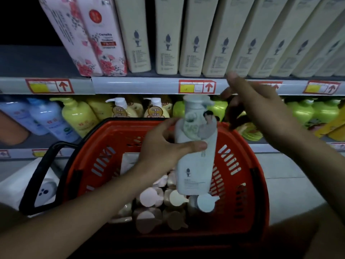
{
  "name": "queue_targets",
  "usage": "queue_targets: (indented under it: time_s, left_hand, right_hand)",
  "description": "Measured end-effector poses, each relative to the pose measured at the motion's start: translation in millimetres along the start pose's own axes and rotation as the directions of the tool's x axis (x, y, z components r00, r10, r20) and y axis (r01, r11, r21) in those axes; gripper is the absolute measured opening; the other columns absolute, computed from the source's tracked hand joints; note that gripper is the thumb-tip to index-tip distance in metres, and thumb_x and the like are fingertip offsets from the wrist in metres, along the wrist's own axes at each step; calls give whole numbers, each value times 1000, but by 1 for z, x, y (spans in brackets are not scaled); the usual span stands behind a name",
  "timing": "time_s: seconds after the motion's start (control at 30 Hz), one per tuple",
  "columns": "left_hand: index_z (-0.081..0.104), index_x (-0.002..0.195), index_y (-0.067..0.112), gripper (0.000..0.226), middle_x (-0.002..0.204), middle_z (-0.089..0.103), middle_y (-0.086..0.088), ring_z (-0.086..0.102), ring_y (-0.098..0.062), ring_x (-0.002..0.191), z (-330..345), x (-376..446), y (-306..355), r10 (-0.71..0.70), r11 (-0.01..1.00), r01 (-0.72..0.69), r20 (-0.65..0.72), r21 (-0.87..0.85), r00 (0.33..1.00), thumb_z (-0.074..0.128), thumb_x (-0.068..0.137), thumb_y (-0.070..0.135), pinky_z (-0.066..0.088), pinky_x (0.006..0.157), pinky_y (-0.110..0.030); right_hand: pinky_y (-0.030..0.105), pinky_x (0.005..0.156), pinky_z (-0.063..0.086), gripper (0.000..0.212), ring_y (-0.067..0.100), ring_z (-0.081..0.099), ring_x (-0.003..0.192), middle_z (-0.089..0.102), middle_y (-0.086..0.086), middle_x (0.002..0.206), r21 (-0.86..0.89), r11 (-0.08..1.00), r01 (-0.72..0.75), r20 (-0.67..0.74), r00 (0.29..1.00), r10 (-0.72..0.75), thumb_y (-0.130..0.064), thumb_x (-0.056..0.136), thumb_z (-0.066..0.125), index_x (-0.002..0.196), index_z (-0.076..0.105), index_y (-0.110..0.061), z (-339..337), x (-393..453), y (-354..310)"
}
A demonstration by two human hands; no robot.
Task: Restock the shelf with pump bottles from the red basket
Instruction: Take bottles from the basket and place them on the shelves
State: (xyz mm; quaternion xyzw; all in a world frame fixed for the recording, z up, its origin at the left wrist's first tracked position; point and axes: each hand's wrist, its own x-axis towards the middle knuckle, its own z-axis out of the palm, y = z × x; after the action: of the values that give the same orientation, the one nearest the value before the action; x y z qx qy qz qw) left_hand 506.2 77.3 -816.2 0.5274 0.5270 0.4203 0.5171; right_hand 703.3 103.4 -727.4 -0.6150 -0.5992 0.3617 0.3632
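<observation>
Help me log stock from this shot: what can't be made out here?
- Head view: the bottles in the red basket cannot be counted; the left hand and its held pale bottle cover some.
- The beige bottles on the upper shelf are cut off by the top edge.
- The price tags are too small to read.
- The right hand is motion-blurred and hides the green bottles behind it.

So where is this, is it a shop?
Most likely a shop aisle, yes. Rows of matching cream bottles fill the shelf, price tags run along its edge, and a red basket holds more pump bottles. The left hand holds a pale pump bottle.
</observation>
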Motion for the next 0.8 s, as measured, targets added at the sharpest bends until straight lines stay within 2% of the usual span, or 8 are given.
queue_targets:
  time_s: [0.03,0.1,0.17,0.3,0.47,0.6,0.7,0.8]
  left_hand:
    - [71,114,29,58,99,79,9,76,-9,88,-8,1,10,-4,1000,3,-10,-13,1000,93,62,20,64,76,-34]
    - [72,115,28,60,99,80,8,76,-10,90,-23,1,30,23,999,-24,-33,-36,999,93,58,25,63,75,-32]
    - [72,116,24,64,100,80,7,76,-11,91,-32,-3,45,61,994,-65,-56,-84,997,90,54,27,63,73,-30]
    - [70,116,23,59,97,80,7,77,-11,88,-32,-12,57,143,981,-161,-150,-111,978,90,60,19,61,69,-26]
    - [61,127,34,66,105,78,8,74,-7,96,-49,-20,80,221,973,-227,-123,-38,968,81,64,36,61,78,-25]
    - [67,118,31,55,105,78,11,75,-5,90,-66,-27,94,268,963,-263,-105,63,958,85,68,22,58,76,-19]
    - [67,128,23,60,113,74,12,73,-3,88,-61,-29,109,322,939,-297,-140,172,937,88,73,15,59,74,-21]
    - [68,128,24,56,112,73,16,71,1,89,-59,-28,120,385,915,-342,-212,213,898,87,75,16,59,74,-20]
  right_hand:
    - [54,83,59,52,30,73,79,73,12,81,19,1000,-25,128,991,22,-71,88,53,96,73,-23,-1,-3,3]
    - [47,89,59,51,20,73,93,75,1,100,-93,995,22,380,925,15,-72,78,65,109,69,-32,6,-10,13]
    - [34,88,60,57,4,70,101,73,-13,113,-151,986,75,480,877,7,-58,74,79,124,62,-36,23,-19,20]
    - [19,77,57,50,0,71,95,76,-14,108,51,995,82,375,922,-95,-32,73,85,120,67,-27,50,-30,21]
    - [27,78,60,51,8,72,96,77,-16,106,121,979,164,227,956,-188,-42,67,81,115,71,-27,42,-32,-4]
    - [32,79,62,52,16,73,94,78,-9,105,181,953,243,66,964,-259,-43,67,78,115,73,-23,24,-24,-35]
    - [29,76,63,54,14,76,91,79,-6,103,277,929,245,-3,967,-254,-38,65,79,113,74,-16,25,-22,-50]
    - [21,72,60,54,12,76,92,79,-3,104,333,909,252,-54,967,-248,-30,67,80,117,72,-11,29,-24,-56]
